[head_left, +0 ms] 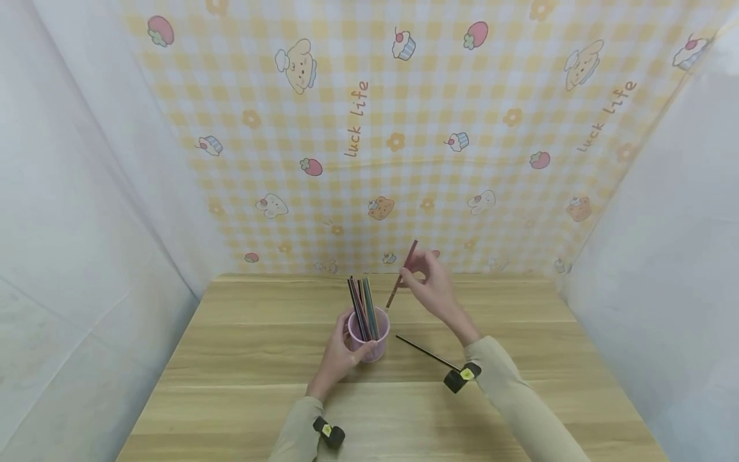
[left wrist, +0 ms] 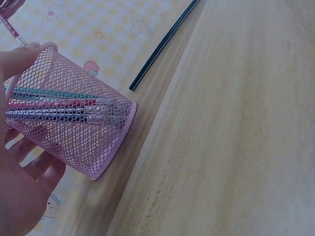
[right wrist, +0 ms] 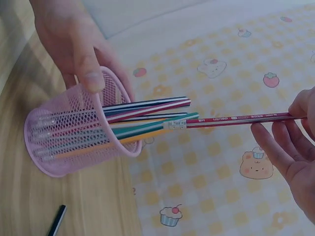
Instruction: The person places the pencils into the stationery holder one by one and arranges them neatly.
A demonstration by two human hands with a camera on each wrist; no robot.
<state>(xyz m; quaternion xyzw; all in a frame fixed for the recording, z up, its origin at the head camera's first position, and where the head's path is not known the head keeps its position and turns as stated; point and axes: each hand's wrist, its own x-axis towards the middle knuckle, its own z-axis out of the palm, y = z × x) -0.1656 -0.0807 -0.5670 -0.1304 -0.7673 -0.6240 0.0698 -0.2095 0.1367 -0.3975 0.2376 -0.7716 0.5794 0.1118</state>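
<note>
A pink mesh pencil cup (head_left: 375, 351) is gripped by my left hand (head_left: 337, 356), the thumb over its rim and the fingers around its side. Several pencils (right wrist: 147, 110) lean together inside it, in black, red, green and yellow. My right hand (head_left: 433, 289) pinches a red pencil (right wrist: 221, 121) near one end, just beyond the cup. This pencil's metal-ferruled end points down toward the rim, outside the cup in the head view. A dark pencil (head_left: 426, 351) lies on the table between the cup and my right wrist. Whether the cup's base touches the table I cannot tell.
The wood-grain table (head_left: 242, 359) meets a yellow checked cloth (head_left: 323, 128) with cartoon prints at its back edge. White sheets (head_left: 86, 224) hang at both sides. Black wrist cameras (head_left: 330, 434) sit on both sleeves.
</note>
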